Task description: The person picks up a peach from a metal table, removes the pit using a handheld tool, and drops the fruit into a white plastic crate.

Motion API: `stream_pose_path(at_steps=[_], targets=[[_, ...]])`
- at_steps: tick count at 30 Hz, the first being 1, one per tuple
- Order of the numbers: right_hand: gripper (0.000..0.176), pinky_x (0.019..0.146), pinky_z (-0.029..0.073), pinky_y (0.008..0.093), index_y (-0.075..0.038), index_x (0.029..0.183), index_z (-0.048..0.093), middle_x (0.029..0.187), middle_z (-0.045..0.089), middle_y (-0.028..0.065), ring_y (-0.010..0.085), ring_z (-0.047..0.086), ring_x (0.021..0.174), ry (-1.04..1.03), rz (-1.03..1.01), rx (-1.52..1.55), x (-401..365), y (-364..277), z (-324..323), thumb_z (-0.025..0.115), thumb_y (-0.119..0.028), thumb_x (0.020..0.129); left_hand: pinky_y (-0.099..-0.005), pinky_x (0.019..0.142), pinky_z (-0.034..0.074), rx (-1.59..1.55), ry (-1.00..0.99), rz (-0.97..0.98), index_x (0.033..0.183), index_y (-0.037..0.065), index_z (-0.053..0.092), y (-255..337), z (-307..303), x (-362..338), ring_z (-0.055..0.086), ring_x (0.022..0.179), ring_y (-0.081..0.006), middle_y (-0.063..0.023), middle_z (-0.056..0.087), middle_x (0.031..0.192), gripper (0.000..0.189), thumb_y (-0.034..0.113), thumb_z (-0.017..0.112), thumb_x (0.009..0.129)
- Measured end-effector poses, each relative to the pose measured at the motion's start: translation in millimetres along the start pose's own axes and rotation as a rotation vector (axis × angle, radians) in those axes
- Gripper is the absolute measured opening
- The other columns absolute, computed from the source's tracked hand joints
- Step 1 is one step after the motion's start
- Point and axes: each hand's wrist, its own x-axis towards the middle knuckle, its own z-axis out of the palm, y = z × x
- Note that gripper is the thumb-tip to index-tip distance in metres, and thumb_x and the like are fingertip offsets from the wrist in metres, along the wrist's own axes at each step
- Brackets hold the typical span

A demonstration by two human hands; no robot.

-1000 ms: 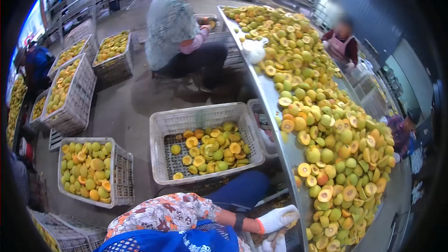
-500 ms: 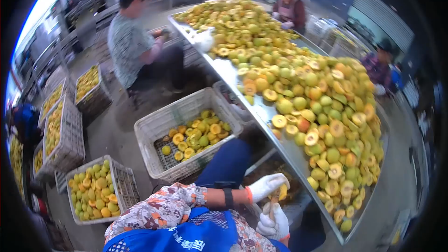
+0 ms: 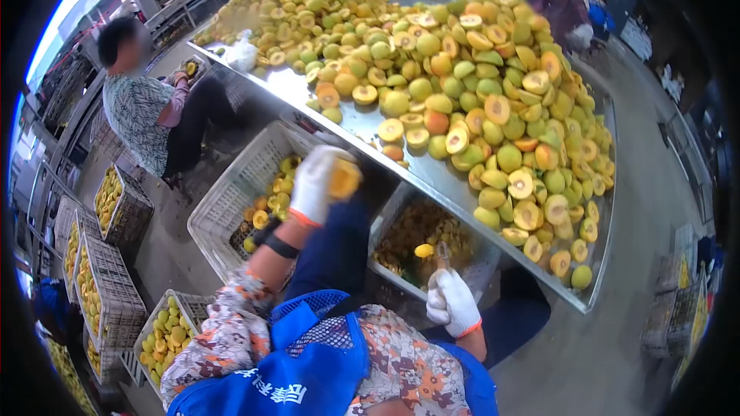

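Note:
My left hand (image 3: 312,187), in a white glove with an orange cuff, is raised over the white crate (image 3: 223,189) and grips a halved yellow peach (image 3: 344,180), blurred by motion. More peach halves (image 3: 262,212) lie in that crate. My right hand (image 3: 453,304), gloved likewise, is closed round a small wooden-handled pitting tool (image 3: 442,256), its metal tip pointing up. Just left of the tip is a small yellow piece (image 3: 424,250), over a bin of brownish scraps (image 3: 408,227) beneath the table edge.
A metal table (image 3: 362,119) piled with peach halves (image 3: 493,108) spans the front and right. Peach-filled crates (image 3: 166,339) stand at the left. One person (image 3: 139,108) sits left of the table; another (image 3: 556,0) is at its far right. A clear plastic bag (image 3: 241,54) lies on the table.
My left hand has moved left and up from beside the right hand to the white crate, carrying the peach half. My right hand stays low with the tool. The view has shifted right.

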Motion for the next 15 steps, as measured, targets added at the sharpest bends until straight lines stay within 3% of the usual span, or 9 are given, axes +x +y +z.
stream_pose_path(at_steps=[1, 3, 4, 6, 7, 9, 11, 15], targets=[[0.024, 0.039, 0.027, 0.0240, -0.012, 0.098, 0.048, 0.066, 0.042, -0.0016, 0.0073, 0.035, 0.045, 0.031, 0.010, 0.016, -1, 4, -6, 0.054, -0.033, 0.106, -0.0381, 0.080, 0.056, -0.316, 0.031, -0.247, 0.107, 0.006, 0.067, -8, -20, 5, 0.069, 0.089, -0.0287, -0.0140, 0.070, 0.103, 0.023, 0.026, 0.062, 0.098], [0.022, 0.039, 0.027, 0.0241, -0.013, 0.098, 0.048, 0.066, 0.042, -0.0018, 0.0077, 0.035, 0.045, 0.060, 0.028, 0.030, 1, 10, -11, 0.055, -0.032, 0.106, -0.0415, 0.084, 0.054, 0.636, -0.148, -0.116, 0.111, 0.008, 0.068, -17, -56, 24, 0.067, 0.097, -0.0352, -0.0166, 0.070, 0.109, 0.027, 0.029, 0.065, 0.094], [0.021, 0.038, 0.027, 0.0242, -0.013, 0.098, 0.048, 0.066, 0.042, -0.0020, 0.0080, 0.035, 0.045, 0.084, 0.047, 0.030, 2, 13, -12, 0.055, -0.031, 0.105, -0.0415, 0.084, 0.054, 0.638, -0.161, -0.115, 0.111, 0.008, 0.068, -25, -58, 33, 0.067, 0.097, -0.0352, -0.0166, 0.070, 0.109, 0.027, 0.029, 0.065, 0.094], [0.020, 0.038, 0.027, 0.0244, -0.014, 0.098, 0.048, 0.066, 0.042, -0.0019, 0.0082, 0.036, 0.045, 0.106, 0.063, 0.032, 7, 17, -7, 0.055, -0.031, 0.105, -0.0388, 0.089, 0.054, 1.055, -0.006, 0.273, 0.115, 0.012, 0.068, -42, -53, 55, 0.067, 0.098, -0.0314, -0.0139, 0.068, 0.115, 0.027, 0.031, 0.065, 0.095], [0.019, 0.038, 0.027, 0.0247, -0.014, 0.098, 0.048, 0.066, 0.042, -0.0018, 0.0084, 0.036, 0.046, 0.125, 0.080, 0.026, 9, 18, -3, 0.055, -0.030, 0.105, -0.0388, 0.089, 0.054, 1.051, -0.010, 0.269, 0.115, 0.012, 0.068, -45, -43, 68, 0.067, 0.098, -0.0314, -0.0139, 0.068, 0.115, 0.027, 0.031, 0.065, 0.095], [0.018, 0.039, 0.028, 0.0256, -0.014, 0.098, 0.048, 0.066, 0.043, -0.0015, 0.0085, 0.038, 0.047, 0.140, 0.087, -0.008, 17, 23, 0, 0.055, -0.029, 0.105, -0.0431, 0.097, 0.050, 0.606, -0.135, -0.031, 0.120, 0.014, 0.067, -36, -3, 99, 0.062, 0.113, -0.0338, -0.0138, 0.067, 0.120, 0.034, 0.036, 0.065, 0.094], [0.018, 0.039, 0.028, 0.0267, -0.014, 0.098, 0.048, 0.066, 0.044, -0.0011, 0.0090, 0.039, 0.048, 0.179, 0.111, -0.069, 23, 23, 7, 0.055, -0.029, 0.104, -0.0457, 0.100, 0.048, 0.716, -0.218, 0.084, 0.128, 0.018, 0.063, -56, 32, 135, 0.058, 0.121, -0.0363, -0.0151, 0.064, 0.126, 0.039, 0.038, 0.063, 0.095], [0.014, 0.038, 0.025, 0.0257, -0.012, 0.098, 0.045, 0.064, 0.041, -0.0018, 0.0082, 0.036, 0.046, 0.255, 0.191, -0.130, 30, 21, 19, 0.054, -0.023, 0.100, -0.0481, 0.097, 0.051, 0.856, -0.303, 0.043, 0.135, 0.022, 0.057, -81, 98, 189, 0.059, 0.118, -0.0392, -0.0148, 0.062, 0.125, 0.048, 0.042, 0.063, 0.092]])
